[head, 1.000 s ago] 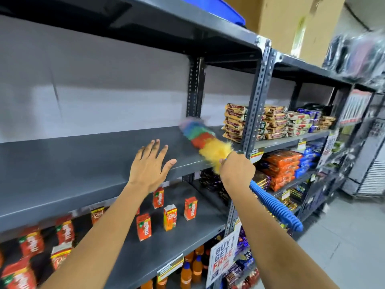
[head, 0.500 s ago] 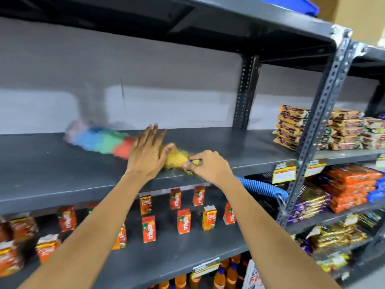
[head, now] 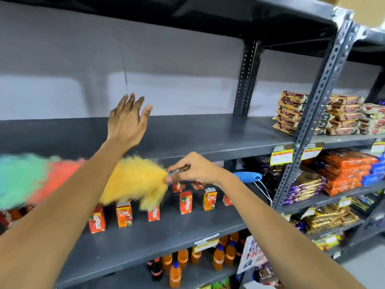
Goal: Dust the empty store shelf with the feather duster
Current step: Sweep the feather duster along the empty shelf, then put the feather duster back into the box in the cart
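From the head camera I see a dark grey metal store shelf [head: 208, 134], bare along its top against a pale wall, with juice cartons [head: 124, 213] on the tier below and stacked biscuit packs [head: 291, 113] to the right. My left hand [head: 127, 122] hovers flat and open above the shelf, holding nothing. My right hand [head: 191, 171] is closed around the blue handle of the feather duster [head: 135, 180], whose yellow, red and green plumes blur leftward in front of the shelf's front edge, under my left forearm.

Matt grey metal shelf [head: 208, 140], fluffy duster [head: 135, 180]
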